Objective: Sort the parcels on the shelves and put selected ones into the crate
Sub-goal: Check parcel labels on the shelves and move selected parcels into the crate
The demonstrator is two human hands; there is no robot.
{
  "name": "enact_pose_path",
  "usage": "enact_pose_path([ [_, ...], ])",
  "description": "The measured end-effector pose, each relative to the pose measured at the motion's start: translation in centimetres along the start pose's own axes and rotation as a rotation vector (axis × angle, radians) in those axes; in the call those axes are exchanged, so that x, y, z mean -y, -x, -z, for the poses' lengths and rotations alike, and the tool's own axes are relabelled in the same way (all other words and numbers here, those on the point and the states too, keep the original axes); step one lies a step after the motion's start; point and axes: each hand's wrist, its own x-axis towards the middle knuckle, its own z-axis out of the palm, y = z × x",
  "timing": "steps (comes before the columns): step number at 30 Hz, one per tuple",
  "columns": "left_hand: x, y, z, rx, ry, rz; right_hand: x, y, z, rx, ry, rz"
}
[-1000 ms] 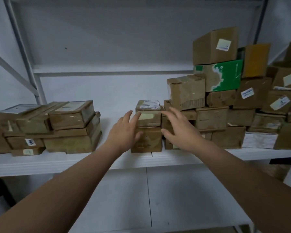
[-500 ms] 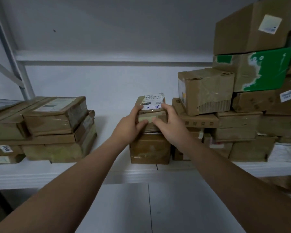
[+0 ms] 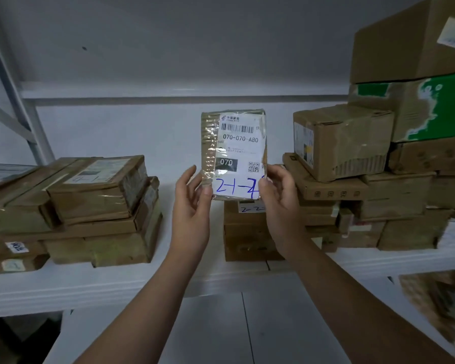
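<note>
Now the white shelf (image 3: 63, 290) fills more of the view than it did a second ago, so the head has come in close and the piles look bigger: a tall stack of brown cartons (image 3: 394, 179) on the right, with a green-and-brown box (image 3: 431, 106) partway up it, and a low stack of flat taped packets (image 3: 71, 211) on the left. Between them a squat brown box (image 3: 247, 232) stands alone on the shelf. A moment ago the small parcel (image 3: 234, 153) lay flat on top of that box with both hands closing round it; now it is lifted clear of the box and tipped upright, its label facing the camera. I take that as the checking step of the sort: the label is being read, and the choice between crate and shelf is still to be made. No crate is in view.

The left hand (image 3: 192, 206) pinches the parcel's lower left corner, thumb on the front. The right hand (image 3: 279, 203) grips the lower right edge, its thumb lying over the end of the blue writing.

The parcel itself is slim brown card wrapped in glossy clear tape. Its white label (image 3: 241, 151) carries a barcode, the printed code 070-070-A80, a black block reading 070, a small QR square, and a handwritten blue mark along the bottom that is partly covered.
</note>
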Motion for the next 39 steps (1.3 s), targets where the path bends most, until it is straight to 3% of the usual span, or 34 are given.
enact_pose_path([
  [14,-0.2,2.1,2.5,-0.054,-0.034,-0.056,-0.5,1.8,-1.7,0.104,-0.047,-0.005],
  [21,-1.0,2.8,4.7,0.018,-0.318,-0.037,-0.4,2.0,-3.3,0.195,-0.084,0.082],
  [25,-2.3,2.9,6.5,0.131,-0.367,-0.132,0.1,2.2,-5.4,0.228,-0.165,0.089],
  [29,-4.3,2.3,8.8,0.102,-0.357,-0.210,0.7,3.1,-8.8,0.183,-0.182,0.137],
  [34,-7.2,0.2,15.3,0.029,-0.668,-0.375,2.4,3.2,-15.3,0.165,-0.149,0.201],
  [39,-10.7,-3.2,22.8,0.089,-0.880,-0.489,4.9,2.6,-22.7,0.235,-0.038,0.159],
])
